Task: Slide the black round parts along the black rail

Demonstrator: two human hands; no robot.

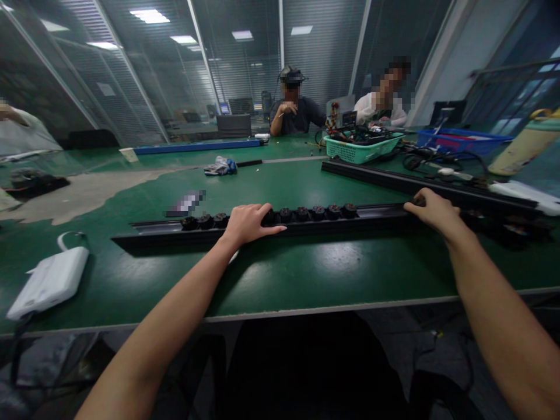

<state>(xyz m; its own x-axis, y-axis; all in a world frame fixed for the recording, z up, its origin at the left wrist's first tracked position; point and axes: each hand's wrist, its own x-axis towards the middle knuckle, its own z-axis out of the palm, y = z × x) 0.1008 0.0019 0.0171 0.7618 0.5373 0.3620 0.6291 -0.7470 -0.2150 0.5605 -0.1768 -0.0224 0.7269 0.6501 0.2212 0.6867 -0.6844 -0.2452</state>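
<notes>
A long black channel rail lies across the table in front of me. Several round black socket-like pieces sit in a row inside it. My left hand is laid over the middle of the rail and grips it, thumb along the near side; its fingers hide part of the row. Towards the rail's right end, my right hand is closed, thumb and fingers around a small dark piece that is mostly hidden. Behind the right hand, a second black rail lies at a slant.
A green basket full of parts and a blue basket stand at the back right, near cables and a bottle. A white device lies at left, gloves farther back. Other people sit around the table.
</notes>
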